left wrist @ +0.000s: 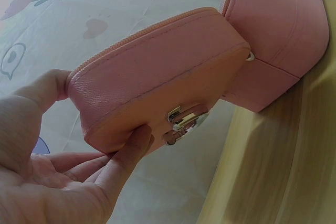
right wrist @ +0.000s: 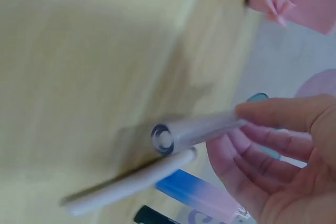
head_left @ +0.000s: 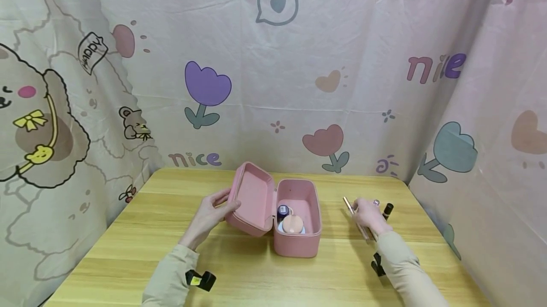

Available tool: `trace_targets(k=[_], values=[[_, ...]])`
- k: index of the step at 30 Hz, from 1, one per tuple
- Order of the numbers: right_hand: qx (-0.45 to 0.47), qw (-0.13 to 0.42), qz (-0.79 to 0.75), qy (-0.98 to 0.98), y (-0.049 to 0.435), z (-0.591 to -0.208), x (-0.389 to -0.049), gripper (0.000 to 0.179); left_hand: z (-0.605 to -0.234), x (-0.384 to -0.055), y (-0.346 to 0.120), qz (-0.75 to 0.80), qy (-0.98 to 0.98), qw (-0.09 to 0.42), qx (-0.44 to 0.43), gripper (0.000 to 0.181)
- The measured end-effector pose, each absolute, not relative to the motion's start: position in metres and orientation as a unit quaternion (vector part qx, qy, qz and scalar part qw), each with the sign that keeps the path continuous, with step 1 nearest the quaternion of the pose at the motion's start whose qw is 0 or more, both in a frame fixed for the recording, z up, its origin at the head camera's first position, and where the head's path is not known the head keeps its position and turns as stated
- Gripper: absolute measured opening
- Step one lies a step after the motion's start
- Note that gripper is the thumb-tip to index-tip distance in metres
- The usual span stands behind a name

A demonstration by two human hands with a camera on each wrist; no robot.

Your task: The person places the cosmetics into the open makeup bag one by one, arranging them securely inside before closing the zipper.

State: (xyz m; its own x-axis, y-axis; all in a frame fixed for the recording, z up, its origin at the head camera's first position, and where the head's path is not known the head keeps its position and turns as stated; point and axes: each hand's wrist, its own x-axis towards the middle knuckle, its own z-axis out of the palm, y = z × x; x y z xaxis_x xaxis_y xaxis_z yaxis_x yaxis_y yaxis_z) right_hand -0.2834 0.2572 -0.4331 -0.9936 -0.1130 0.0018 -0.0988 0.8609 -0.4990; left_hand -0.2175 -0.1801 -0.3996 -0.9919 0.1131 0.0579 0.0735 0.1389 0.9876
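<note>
Hanging behind the pink case, fabric reads “nice”.

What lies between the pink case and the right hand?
In the head view, a bare stretch of wooden table runs from the pink case to the slim tube that the right hand pinches.

The pink box lies open from above, with room at its far end; a dark jar and a round beige item block the near end. The tilted lid, gripped by the left fingers, bars the left side. A bare strip of surface separates box from right fingers. Close around their clear tube, a pale stick, a blue-and-pink tube and a black-capped tube obstruct passage.
</note>
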Motion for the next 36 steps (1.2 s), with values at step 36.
trace_targets(k=[36], values=[[-0.191,0.188,-0.522,0.810,0.237,-0.331,-0.326,0.047,-0.400,-0.220,-0.182,0.660,0.749,0.024,0.058,0.068]])
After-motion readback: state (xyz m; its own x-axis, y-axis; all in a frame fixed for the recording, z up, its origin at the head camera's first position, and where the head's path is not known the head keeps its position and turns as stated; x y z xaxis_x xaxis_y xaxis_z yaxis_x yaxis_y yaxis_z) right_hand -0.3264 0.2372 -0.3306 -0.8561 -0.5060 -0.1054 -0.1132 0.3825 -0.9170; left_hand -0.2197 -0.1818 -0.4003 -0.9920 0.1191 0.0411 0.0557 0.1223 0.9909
